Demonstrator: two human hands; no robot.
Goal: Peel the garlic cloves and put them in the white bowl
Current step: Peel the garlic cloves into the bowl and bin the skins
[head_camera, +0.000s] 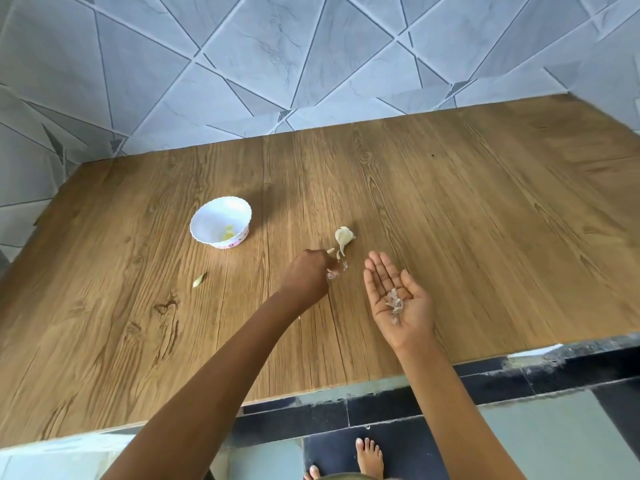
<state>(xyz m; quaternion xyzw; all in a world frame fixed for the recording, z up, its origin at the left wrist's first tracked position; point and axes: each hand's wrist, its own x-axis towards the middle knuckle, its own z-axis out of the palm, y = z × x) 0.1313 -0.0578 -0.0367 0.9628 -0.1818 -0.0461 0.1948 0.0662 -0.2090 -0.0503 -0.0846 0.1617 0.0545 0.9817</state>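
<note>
Papery skins (394,303) lie in a small heap on our right hand (398,301). It is palm up over the counter (485,202), fingers straight and together, grip slack, nothing pinched. Our left hand (306,273) is knuckles up just to its left, fingers curled under. Its grip looks closed on a few translucent skin scraps (331,276) at the fingertips, low over the wood, but blur makes the contact hard to read.

Just beyond the left hand's fingers we see the garlic bulb (344,237), skin on, resting on the counter, with a loose sliver (330,251) beside it. The white bowl (214,216) stands farther left and back, upright, apart from both hands, with pale yellow peeled cloves (228,233) in its bottom. A single clove (199,280) lies alone on the wood toward the front-left, apart from the bowl.

The counter is wood-grain, with a grey tiled wall (242,64) behind it. Bare feet (370,457) show on the dark floor tiles below the counter edge.
</note>
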